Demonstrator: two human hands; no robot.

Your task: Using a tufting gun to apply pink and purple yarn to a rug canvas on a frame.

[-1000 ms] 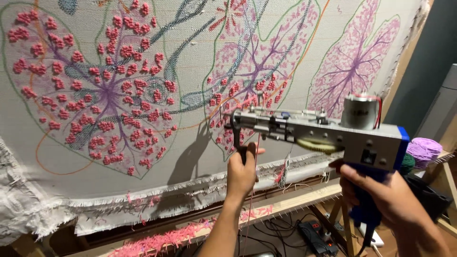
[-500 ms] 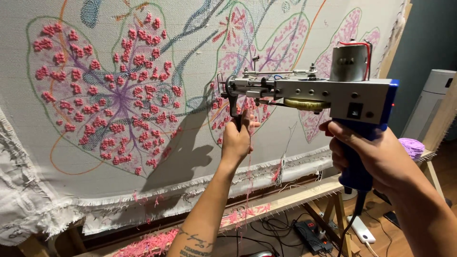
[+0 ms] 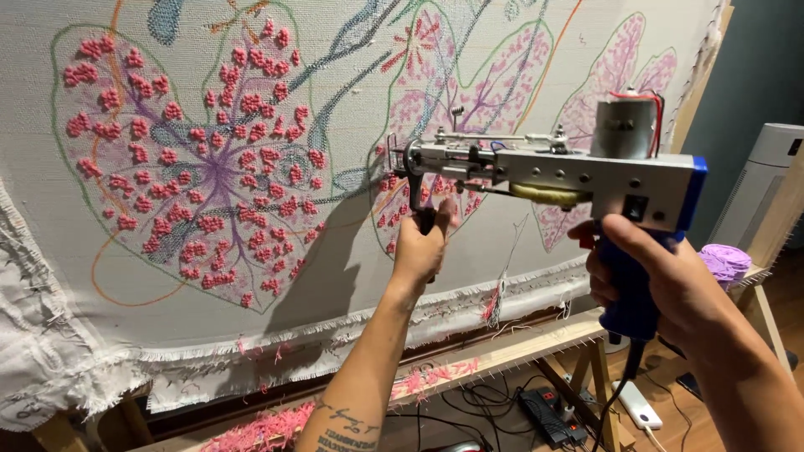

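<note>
- A purple yarn ball point(image 3: 725, 261) sits at the wooden frame's right end.
- Pink yarn scraps point(image 3: 260, 428) litter the frame's lower rail point(image 3: 502, 356).
- A black power strip point(image 3: 548, 416) and a white adapter point(image 3: 640, 405) lie on the floor amid cables.
- A white tower appliance point(image 3: 758, 188) stands by the dark wall, right.

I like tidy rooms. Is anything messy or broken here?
Yes: pink yarn scraps lie scattered on the wooden frame under the cloth, and the cloth's bottom edge is frayed. The tufting gun in both hands looks whole.
</note>
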